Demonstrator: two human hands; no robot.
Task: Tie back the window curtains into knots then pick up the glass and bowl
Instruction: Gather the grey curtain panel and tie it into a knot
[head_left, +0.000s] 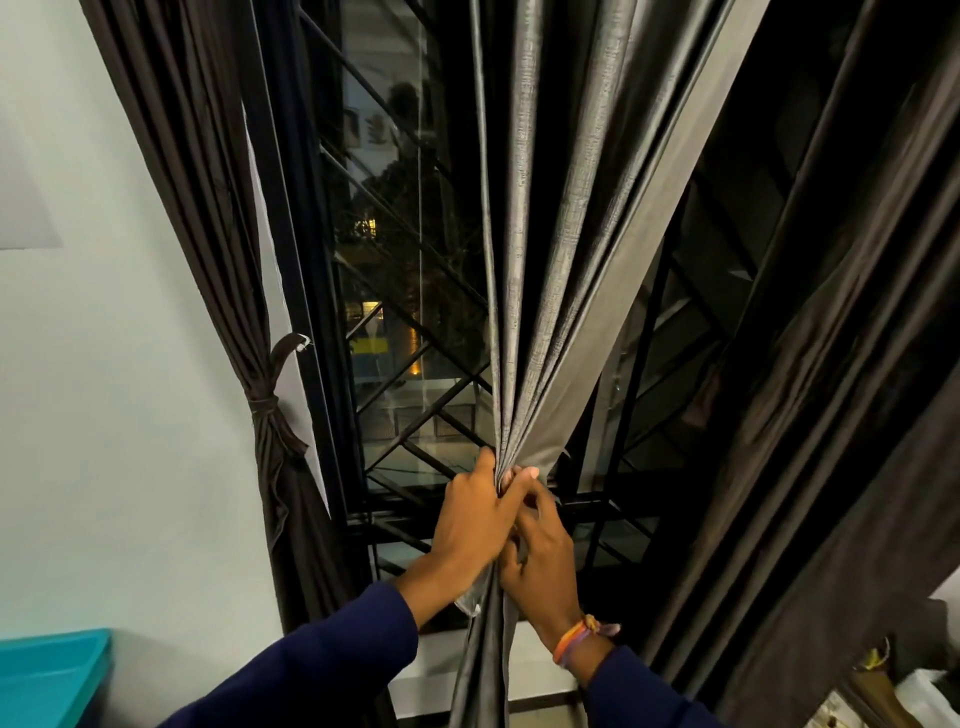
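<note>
A grey curtain panel (550, 270) hangs in the middle of the window and is gathered into a tight bunch low down. My left hand (475, 525) grips the bunch from the left, fingers wrapped round the folds. My right hand (540, 566) holds the same bunch just below and to the right; an orange band sits on its wrist. The curtain's tail (485, 660) drops between my forearms. At the left a dark brown curtain (265, 415) is tied back against the wall. No glass or bowl is in view.
A black window frame with a diagonal metal grille (410, 312) stands behind the curtains. Another dark curtain (810, 415) hangs at the right. A teal plastic bin (52, 675) sits at the lower left by the white wall. Clutter lies at the bottom right corner.
</note>
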